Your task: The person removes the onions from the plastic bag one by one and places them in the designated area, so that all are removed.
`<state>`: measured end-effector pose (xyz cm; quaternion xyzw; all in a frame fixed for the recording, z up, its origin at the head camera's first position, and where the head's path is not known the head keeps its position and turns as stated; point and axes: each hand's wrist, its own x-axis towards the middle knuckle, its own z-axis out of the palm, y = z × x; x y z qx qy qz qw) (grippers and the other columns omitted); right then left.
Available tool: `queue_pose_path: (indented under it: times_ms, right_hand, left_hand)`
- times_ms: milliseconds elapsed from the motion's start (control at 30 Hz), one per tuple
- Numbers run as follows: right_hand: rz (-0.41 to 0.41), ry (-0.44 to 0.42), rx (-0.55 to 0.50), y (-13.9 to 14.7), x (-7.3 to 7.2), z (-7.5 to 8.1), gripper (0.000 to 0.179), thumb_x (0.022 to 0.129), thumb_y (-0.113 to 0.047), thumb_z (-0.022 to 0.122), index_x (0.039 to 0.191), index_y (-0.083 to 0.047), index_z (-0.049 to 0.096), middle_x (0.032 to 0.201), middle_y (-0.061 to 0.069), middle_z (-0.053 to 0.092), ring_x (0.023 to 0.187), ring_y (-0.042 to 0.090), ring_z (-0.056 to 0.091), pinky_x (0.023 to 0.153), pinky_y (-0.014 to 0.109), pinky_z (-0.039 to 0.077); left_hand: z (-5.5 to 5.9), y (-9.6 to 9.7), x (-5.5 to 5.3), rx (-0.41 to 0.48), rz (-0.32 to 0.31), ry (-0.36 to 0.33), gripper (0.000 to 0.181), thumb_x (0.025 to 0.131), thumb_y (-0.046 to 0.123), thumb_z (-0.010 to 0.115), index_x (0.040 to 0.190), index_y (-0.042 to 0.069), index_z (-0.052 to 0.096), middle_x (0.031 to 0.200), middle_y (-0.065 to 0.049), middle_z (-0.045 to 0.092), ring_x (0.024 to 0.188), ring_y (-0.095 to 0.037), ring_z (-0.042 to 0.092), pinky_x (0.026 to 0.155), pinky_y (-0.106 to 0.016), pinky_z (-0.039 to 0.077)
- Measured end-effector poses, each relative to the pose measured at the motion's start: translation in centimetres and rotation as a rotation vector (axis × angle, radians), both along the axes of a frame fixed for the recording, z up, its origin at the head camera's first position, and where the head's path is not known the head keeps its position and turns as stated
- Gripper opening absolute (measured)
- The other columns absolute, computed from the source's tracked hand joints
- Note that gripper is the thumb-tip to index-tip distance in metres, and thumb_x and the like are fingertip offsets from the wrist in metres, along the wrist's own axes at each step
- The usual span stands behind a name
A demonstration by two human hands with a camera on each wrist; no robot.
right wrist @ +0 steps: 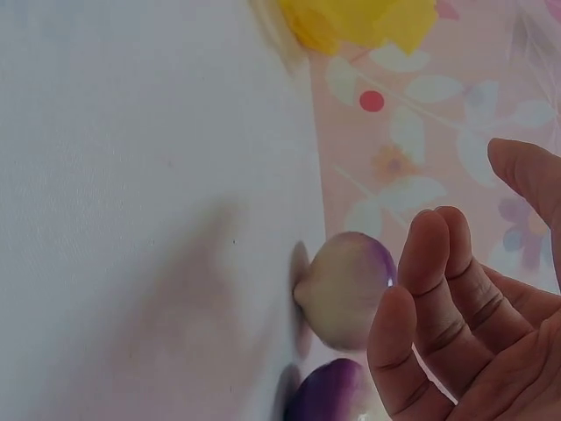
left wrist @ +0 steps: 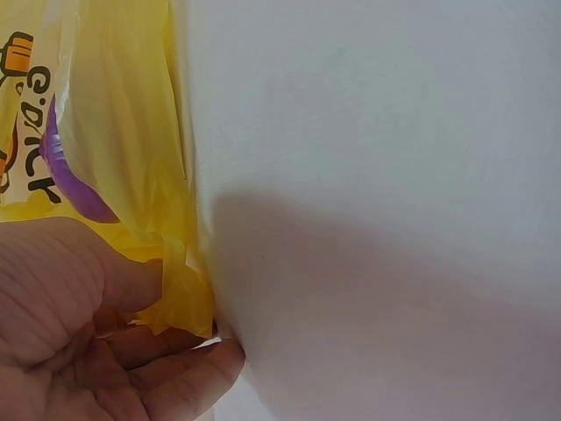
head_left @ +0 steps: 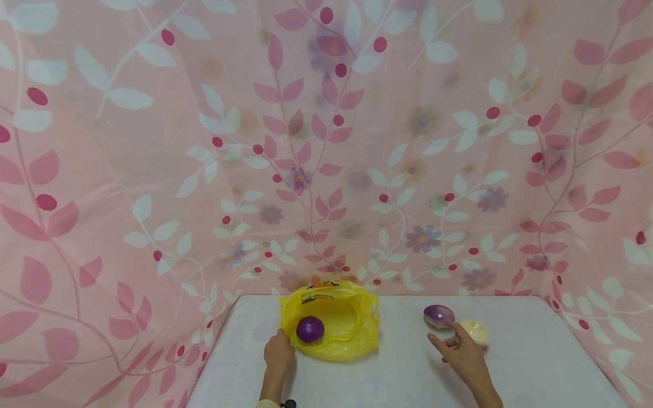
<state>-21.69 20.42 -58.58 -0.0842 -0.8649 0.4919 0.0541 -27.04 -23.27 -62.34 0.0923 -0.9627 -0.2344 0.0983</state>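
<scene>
A yellow plastic bag lies on the table with its mouth facing the head camera. Inside it sits a purple turnip, partly visible in the left wrist view as well. My left hand pinches the left edge of the bag between thumb and fingers. To the right are two purple-and-cream turnips, one mostly purple and one showing its cream side. Over them hovers my right hand, fingers loosely bent and spread, nothing held. Whether a fingertip touches a turnip I cannot tell.
A white-covered table carries everything. Behind it and at both sides hangs a pink curtain with leaf and flower prints, meeting the table's back edge just behind the bag.
</scene>
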Motion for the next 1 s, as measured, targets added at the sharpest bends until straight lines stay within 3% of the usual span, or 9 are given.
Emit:
queue_pose_path:
  times_ms: [567,1000]
  right_hand:
    - [0.046,0.055,-0.038,-3.5,-0.5,-0.4,0.073,0.081,-0.044,0.077,0.140,-0.012,0.049,0.077,0.005,0.069,0.058,0.019,0.063,0.057,0.028,0.047]
    - [0.075,0.079,-0.061,-5.5,-0.5,-0.7,0.068,0.081,-0.044,0.078,0.135,-0.009,0.054,0.076,0.000,0.067,0.057,0.019,0.063,0.053,0.028,0.047]
  left_hand:
    - [0.2,0.1,0.2,-0.012,-0.006,0.033,0.011,0.080,-0.004,0.064,0.082,-0.003,0.052,0.065,-0.013,0.052,0.060,-0.033,0.057,0.056,-0.046,0.046]
    - [0.3,0.0,0.3,-0.021,-0.014,0.055,0.013,0.080,-0.004,0.064,0.080,-0.002,0.051,0.065,-0.013,0.052,0.060,-0.033,0.057,0.056,-0.046,0.046]
